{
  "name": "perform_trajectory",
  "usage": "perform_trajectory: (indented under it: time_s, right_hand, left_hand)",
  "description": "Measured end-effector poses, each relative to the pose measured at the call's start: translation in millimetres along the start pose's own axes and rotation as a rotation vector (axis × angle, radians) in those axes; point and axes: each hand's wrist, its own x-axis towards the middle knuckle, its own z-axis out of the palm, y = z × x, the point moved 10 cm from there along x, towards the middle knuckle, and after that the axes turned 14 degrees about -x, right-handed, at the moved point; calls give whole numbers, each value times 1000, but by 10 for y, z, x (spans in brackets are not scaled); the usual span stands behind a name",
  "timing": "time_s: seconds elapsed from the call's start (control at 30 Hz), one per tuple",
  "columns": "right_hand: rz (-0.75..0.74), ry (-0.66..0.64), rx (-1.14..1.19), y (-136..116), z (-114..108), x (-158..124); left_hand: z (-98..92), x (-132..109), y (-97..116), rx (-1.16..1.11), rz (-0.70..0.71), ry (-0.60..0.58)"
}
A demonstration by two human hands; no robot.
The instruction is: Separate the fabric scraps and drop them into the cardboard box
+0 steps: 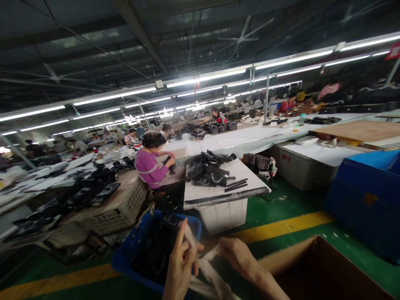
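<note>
A pale strip of cloth (pixel 215 277) stretches between my two hands and trails down toward the bottom edge of the view. It passes across the fingers of my left hand (pixel 182 260), which holds it with the index finger pointing up. My right hand (pixel 236 255) pinches the same strip, its fingers closed and partly blurred. Below and left of my hands stands a blue bin (pixel 123 254) with black pieces (pixel 153 250) inside. An open cardboard box (pixel 281 260) lies under my right forearm; its inside is dark.
Ahead, a white-topped table (pixel 200 196) carries black pieces (pixel 212 171) and strips. A seated person in purple (pixel 151 168) handles something dark beside it. A crate (pixel 131 208) stands left, a large blue container (pixel 362 204) right. Yellow lines (pixel 281 227) mark the green floor.
</note>
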Motion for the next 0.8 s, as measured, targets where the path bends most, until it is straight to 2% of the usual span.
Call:
perform_trajectory:
  time_s: [0.07,0.13,0.27,0.37,0.47,0.57,0.67,0.8]
  right_hand:
    - [-82,-17,10,-244,-229,27]
    - [-165,-55,32,-517,-389,38]
    - [-280,-84,59,-926,-557,51]
    - [-332,-32,87,-1028,-674,71]
    - [-353,37,60,-965,-750,100]
    - [-355,-9,-49,-808,-638,118]
    - [-285,-7,-149,-562,-578,123]
    - [-161,51,-267,-254,-633,119]
  left_hand:
    - [-47,43,17,78,3,-16]
    - [-12,50,78,141,28,-60]
    - [276,-22,252,249,107,-218]
    - [485,-72,315,283,117,-312]
    - [586,-78,348,282,114,-333]
    - [667,-83,340,279,96,-374]
    - [723,-74,285,290,65,-416]
    - [793,-28,203,289,17,-469]
